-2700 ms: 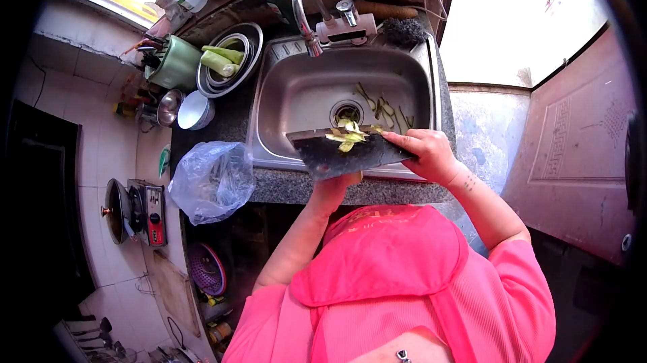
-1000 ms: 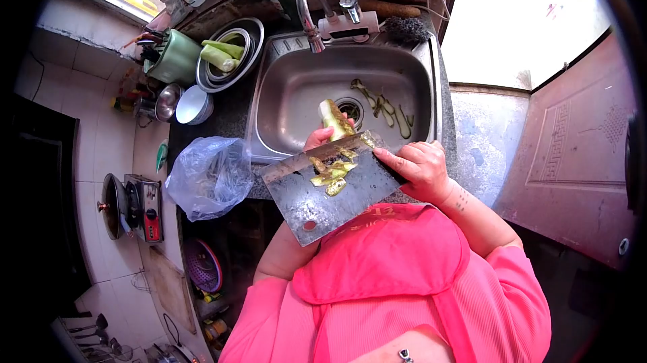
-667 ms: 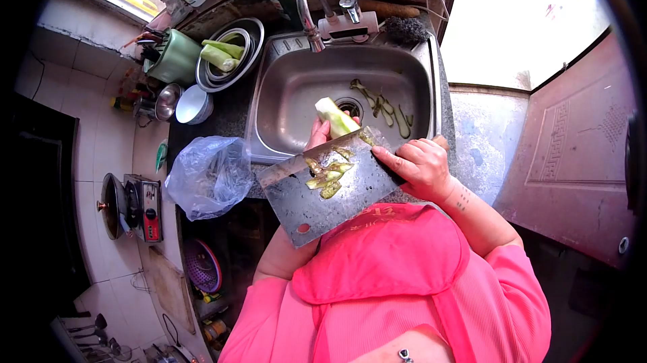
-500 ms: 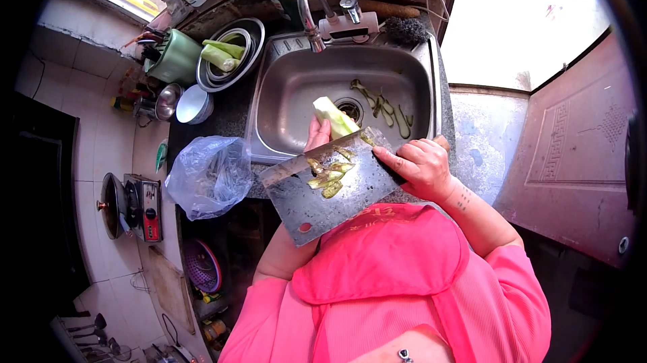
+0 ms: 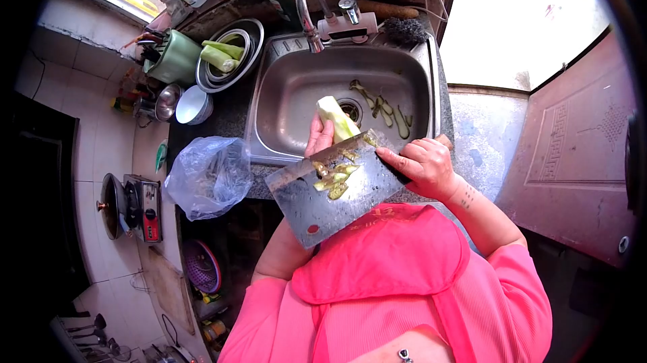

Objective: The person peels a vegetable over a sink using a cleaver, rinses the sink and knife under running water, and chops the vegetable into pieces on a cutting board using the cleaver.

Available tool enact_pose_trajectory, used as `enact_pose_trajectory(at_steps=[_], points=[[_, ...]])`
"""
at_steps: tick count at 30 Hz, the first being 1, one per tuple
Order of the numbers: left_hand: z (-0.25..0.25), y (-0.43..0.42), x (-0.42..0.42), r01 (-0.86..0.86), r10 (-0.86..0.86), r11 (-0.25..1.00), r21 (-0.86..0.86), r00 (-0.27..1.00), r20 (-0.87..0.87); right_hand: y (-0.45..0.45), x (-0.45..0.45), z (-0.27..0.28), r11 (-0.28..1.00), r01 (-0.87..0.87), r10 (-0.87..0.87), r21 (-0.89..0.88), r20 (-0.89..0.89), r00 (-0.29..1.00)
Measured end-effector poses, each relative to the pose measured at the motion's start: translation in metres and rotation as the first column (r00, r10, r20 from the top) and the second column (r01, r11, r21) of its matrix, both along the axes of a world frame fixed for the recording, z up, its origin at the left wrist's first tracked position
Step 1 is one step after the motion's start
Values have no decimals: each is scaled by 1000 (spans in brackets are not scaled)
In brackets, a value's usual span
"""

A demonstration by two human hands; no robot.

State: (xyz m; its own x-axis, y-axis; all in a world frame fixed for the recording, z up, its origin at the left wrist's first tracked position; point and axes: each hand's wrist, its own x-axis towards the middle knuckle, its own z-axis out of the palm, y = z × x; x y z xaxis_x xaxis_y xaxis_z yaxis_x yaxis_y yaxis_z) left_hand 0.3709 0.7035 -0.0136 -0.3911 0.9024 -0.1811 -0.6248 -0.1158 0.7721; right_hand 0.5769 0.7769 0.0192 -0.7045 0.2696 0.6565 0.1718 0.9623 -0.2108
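My left hand (image 5: pixel 319 134) is closed round a long, pale green, mostly peeled vegetable (image 5: pixel 336 117) at the sink's near edge; its exact kind I cannot make out. My right hand (image 5: pixel 421 166) grips the handle of a broad cleaver (image 5: pixel 364 202), its forefinger along the blade. The blade lies across the near end of the vegetable and hides part of my left hand and forearm. Several peel strips (image 5: pixel 334 181) cling to the blade's face. More peelings (image 5: pixel 386 108) lie in the steel sink (image 5: pixel 283 97), right of the drain.
At the sink's back stands a faucet (image 5: pixel 311 16), with a dark scrubber (image 5: pixel 406 30) beside it. Stacked bowls (image 5: pixel 253 59) to the left hold more pale green pieces (image 5: pixel 219 57). A plastic bag (image 5: pixel 210 177) and a white bowl (image 5: pixel 194 105) sit on the counter.
The cleaver and my right hand have shifted slightly right, with the blade's far corner a little lower. The vegetable has moved slightly right too. Both hands keep their hold.
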Motion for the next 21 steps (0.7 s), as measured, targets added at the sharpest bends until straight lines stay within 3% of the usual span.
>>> enact_pose_trajectory(at_steps=[7,13,14,16,17,18,20,21], points=[[19,-4,13,5,-5,1000,6,997,83,7,4,-10,1000,26,-26,12,39,999],[-1,-7,6,104,-129,972,212,986,106,19,5,-22,995,99,-99,-18,25,995],[-29,-6,-1,97,-160,979,180,911,381,19,4,-23,993,118,-117,-31,34,993],[12,-10,18,22,-33,999,39,953,302,22,2,-25,986,155,-152,-58,52,987],[26,-13,23,-22,28,999,-28,967,253,27,3,-29,974,208,-199,-91,100,975],[5,-17,6,187,-239,962,199,930,281,28,5,-30,951,253,-235,-177,117,965],[4,-10,1,123,-148,987,104,947,285,30,6,-30,867,328,-284,-376,168,944],[7,-9,1,87,-103,994,67,952,287,29,5,-31,832,272,-249,-484,111,962]])
